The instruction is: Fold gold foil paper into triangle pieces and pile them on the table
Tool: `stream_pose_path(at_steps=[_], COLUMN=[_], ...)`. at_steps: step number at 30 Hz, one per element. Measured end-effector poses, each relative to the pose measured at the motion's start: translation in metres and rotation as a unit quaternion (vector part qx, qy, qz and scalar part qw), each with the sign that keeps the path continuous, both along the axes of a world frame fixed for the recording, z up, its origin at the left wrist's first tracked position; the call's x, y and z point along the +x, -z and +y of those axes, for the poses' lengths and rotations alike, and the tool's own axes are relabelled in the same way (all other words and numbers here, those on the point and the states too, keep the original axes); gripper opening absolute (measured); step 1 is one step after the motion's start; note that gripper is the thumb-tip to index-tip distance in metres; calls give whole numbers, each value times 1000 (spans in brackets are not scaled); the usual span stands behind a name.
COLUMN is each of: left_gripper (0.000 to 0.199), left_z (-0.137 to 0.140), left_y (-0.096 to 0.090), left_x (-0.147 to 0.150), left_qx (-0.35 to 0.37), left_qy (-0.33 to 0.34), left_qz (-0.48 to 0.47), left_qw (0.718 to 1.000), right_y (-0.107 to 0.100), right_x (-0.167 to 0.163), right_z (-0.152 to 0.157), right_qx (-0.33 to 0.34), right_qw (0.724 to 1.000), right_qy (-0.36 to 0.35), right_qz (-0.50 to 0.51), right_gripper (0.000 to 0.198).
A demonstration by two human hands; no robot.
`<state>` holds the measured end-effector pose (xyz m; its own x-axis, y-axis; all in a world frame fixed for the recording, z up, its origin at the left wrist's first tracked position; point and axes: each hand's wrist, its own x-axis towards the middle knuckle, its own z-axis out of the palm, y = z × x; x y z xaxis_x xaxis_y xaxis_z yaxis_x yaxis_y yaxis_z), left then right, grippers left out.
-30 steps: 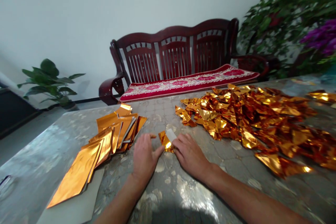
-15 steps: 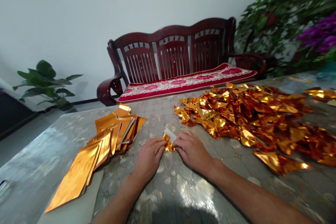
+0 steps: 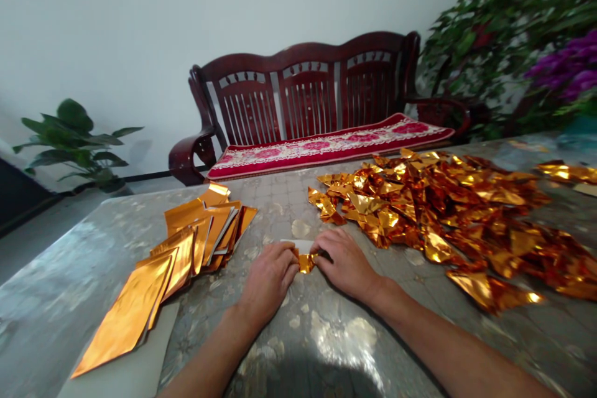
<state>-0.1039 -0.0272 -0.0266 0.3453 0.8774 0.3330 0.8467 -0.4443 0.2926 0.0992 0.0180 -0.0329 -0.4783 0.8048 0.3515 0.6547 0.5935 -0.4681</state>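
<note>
Gold foil shines between the fingers (image 3: 288, 266) of the left hand (image 3: 267, 280), pinched together on one end of a small folded piece (image 3: 306, 263); the right hand (image 3: 345, 261) pinches its other end, just above or on the table (image 3: 280, 199). Flat sheets (image 3: 128, 308) fan out to the left, a heap of folded foil (image 3: 420, 199) spreads right, and a wooden bench (image 3: 308, 96) stands beyond.

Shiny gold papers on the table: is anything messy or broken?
Nothing looks broken. The flat, rectangular gold foil sheets on the left lie askew, fanned at uneven angles, not squarely stacked. The folded gold foil pieces on the right form a loose heap.
</note>
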Motion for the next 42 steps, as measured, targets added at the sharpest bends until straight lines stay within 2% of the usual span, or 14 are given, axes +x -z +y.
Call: stream_pose_path(at_steps=[9,13,17,21,24,32,42], left_gripper=[16,10,16,7,12,14,17], left_z=[-3,-5,-6,-4,-4,-7,-1], left_y=[3,-2,-4,-2,-2,-2,2], left_x=[13,14,18,23,24,27,30], left_qx=[-30,-34,-21,-25,-33,-20,-40], left_qy=[-25,-26,-31,-34,-38,-62,-85], left_qz=[45,48,51,26,15,32,-27], left_qw=[998,998,998,999,999,997,995], right_y=[5,4,4,4,3,-1,-1], right_x=[10,12,10,8,8,5,1], right_z=[8,9,8,8,7,5,5], right_qx=[-29,-18,-15,-18,-16,-3,-8], right_qw=[997,997,998,999,999,998,998], right_qy=[-46,-62,-46,-33,-32,-13,10], right_qz=[49,50,42,27,7,-55,-62], right_gripper=[16,14,11,10,9,9,8])
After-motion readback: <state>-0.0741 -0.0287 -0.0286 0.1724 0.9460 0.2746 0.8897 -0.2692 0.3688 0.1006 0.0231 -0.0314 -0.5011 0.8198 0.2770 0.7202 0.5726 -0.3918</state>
